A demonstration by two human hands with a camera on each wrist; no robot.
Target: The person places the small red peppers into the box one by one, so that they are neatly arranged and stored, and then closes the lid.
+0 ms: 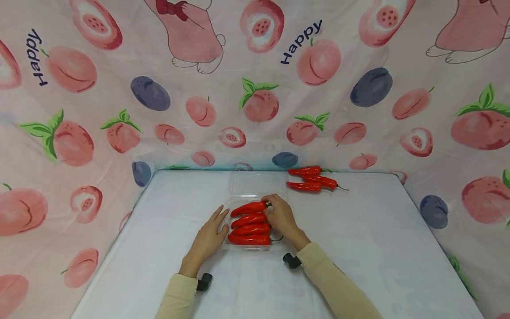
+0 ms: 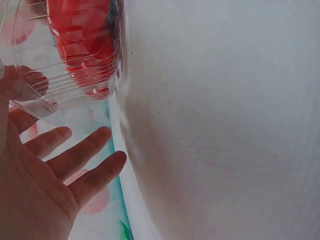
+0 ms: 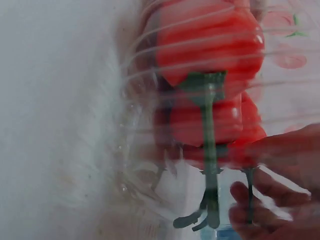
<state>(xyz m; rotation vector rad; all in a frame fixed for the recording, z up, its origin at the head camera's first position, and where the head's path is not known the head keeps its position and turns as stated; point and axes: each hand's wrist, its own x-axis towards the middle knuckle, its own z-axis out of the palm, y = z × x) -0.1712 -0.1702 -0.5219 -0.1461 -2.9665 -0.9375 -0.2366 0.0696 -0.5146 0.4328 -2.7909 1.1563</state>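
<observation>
Several red chili peppers [image 1: 250, 229] lie side by side in a clear plastic clamshell box [image 1: 248, 247], their stems toward the right. My right hand [image 1: 281, 216] is at the stem end of the farthest pepper in the box [image 1: 249, 208] and pinches it there. In the right wrist view the fingers [image 3: 270, 192] curl by a green stem behind the box's ribbed wall. My left hand [image 1: 210, 235] rests at the box's left side with its fingers extended. The left wrist view shows its spread fingers [image 2: 92, 172] beside the clear wall.
The box's lid [image 1: 258, 182] lies folded back, away from me. To its right, near the table's far edge, is a group of loose red peppers [image 1: 314, 179]. A white cloth covers the table [image 1: 358, 248], and a fruit-print curtain [image 1: 223, 88] hangs behind it.
</observation>
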